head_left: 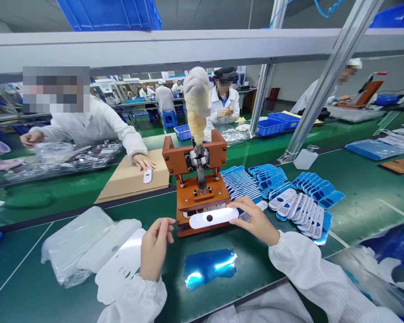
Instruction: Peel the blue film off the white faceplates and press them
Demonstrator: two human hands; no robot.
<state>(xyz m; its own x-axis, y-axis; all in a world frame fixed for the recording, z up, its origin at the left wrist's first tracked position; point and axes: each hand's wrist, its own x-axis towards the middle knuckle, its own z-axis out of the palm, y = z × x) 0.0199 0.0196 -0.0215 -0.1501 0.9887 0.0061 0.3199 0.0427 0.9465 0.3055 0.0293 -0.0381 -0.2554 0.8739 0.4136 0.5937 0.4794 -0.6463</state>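
Note:
My right hand (254,220) pinches the right end of a white oblong plate (224,217) with rounded ends and a small dark round hole. The plate is tilted in front of the base of an orange-brown toggle press (204,184), whose upright handle is wrapped in cloth. My left hand (156,246) hovers left of the press base, its fingers loosely bent and nothing visible in them. Beneath it lies a stack of flat white plates (117,264), partly hidden by my wrist. A shiny blue film sheet (210,268) lies in front of the press.
Rows of blue-filmed plates (240,184) and white patterned plates (299,213) lie right of the press. A clear plastic bag (77,242) is at left. Across the bench, a co-worker's hand (143,161) touches cardboard (131,181). A white bottle (305,158) stands near a metal post.

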